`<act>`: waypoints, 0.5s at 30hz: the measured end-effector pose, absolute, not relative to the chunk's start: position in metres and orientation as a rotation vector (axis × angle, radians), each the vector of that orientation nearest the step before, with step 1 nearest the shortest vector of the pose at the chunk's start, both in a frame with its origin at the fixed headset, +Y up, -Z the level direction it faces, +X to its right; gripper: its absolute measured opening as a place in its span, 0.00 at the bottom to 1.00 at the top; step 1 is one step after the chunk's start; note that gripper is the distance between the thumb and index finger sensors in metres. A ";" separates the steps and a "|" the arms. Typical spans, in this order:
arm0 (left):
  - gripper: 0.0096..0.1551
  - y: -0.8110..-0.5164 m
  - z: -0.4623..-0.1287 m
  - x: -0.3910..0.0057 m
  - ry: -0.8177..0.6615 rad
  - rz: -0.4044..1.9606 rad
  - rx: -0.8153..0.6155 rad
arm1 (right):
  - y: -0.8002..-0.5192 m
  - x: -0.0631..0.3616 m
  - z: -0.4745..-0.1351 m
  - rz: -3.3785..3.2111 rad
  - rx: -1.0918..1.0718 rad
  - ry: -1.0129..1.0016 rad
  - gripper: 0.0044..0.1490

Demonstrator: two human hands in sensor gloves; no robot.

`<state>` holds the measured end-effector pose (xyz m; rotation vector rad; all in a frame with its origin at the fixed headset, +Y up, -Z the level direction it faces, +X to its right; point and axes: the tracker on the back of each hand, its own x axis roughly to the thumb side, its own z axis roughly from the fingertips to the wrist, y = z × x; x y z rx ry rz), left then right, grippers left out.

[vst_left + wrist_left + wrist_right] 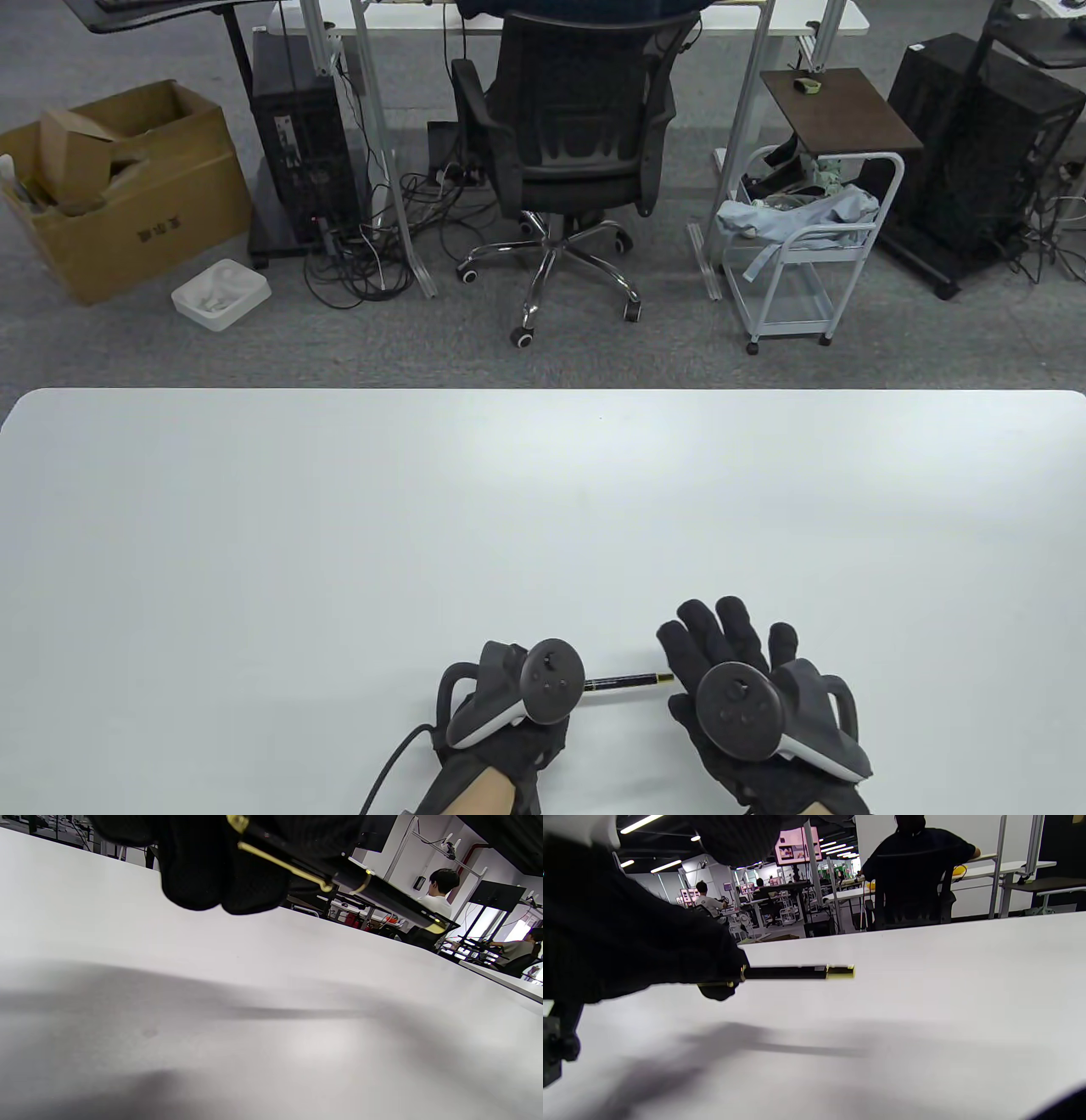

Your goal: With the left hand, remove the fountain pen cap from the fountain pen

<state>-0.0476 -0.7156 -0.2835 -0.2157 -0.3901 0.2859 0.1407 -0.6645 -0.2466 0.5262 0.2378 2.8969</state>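
Observation:
A black fountain pen point(624, 681) with gold trim is held level a little above the white table point(339, 526). My left hand point(543, 692) grips its cap end; the fingers are hidden under the tracker in the table view. In the left wrist view my fingers point(212, 870) wrap the cap with its gold clip point(284, 863), and the barrel point(394, 899) sticks out to the right. My right hand point(730, 662) is open with fingers spread, just right of the pen's gold end. In the right wrist view the barrel point(789, 972) ends free, untouched.
The table's far edge point(543, 390) runs across the middle of the table view. Beyond it on the floor are an office chair point(577, 153), a white cart point(797, 255) and a cardboard box point(119, 187).

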 end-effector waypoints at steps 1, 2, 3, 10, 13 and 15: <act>0.24 -0.715 -0.283 -0.046 -0.397 0.291 -0.218 | -0.673 0.138 -0.248 2.902 0.527 0.250 0.40; 0.24 -0.715 -0.282 -0.044 -0.407 0.294 -0.224 | -0.685 0.136 -0.250 2.912 0.528 0.272 0.40; 0.24 -0.716 -0.281 -0.042 -0.417 0.295 -0.233 | -0.697 0.135 -0.252 2.922 0.536 0.284 0.40; 0.23 -0.724 -0.279 -0.032 -0.453 0.316 -0.324 | -0.720 0.137 -0.254 2.921 0.625 0.273 0.33; 0.23 -0.724 -0.277 -0.030 -0.470 0.347 -0.330 | -0.721 0.136 -0.253 2.902 0.657 0.154 0.30; 0.23 -0.724 -0.276 -0.029 -0.480 0.370 -0.324 | -0.722 0.133 -0.251 2.890 0.699 0.085 0.29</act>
